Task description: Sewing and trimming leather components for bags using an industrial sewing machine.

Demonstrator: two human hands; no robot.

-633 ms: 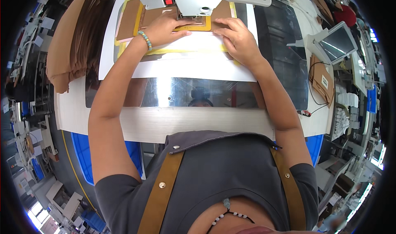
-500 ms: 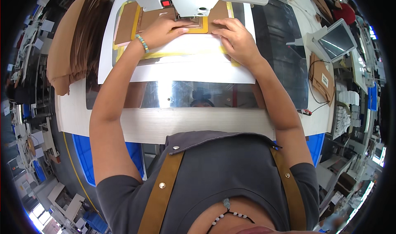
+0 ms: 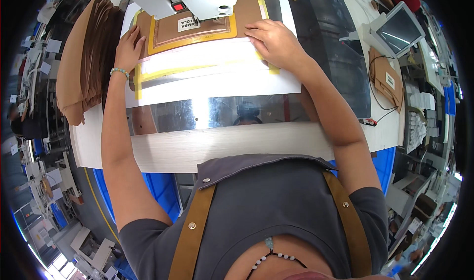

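Pale tabletop point(image 3: 237, 144) | blue bins point(image 3: 155, 193) | grey floor point(image 3: 90, 193) | hands point(image 3: 276, 42) unclenched on brown board point(image 3: 247, 8)

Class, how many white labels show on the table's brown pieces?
2: a label by the white machine, a second label near the screen; the brown stack may hide more.

Left hand point(image 3: 129, 50) and right hand point(image 3: 276, 42) flank the yellow frame point(image 3: 197, 40).
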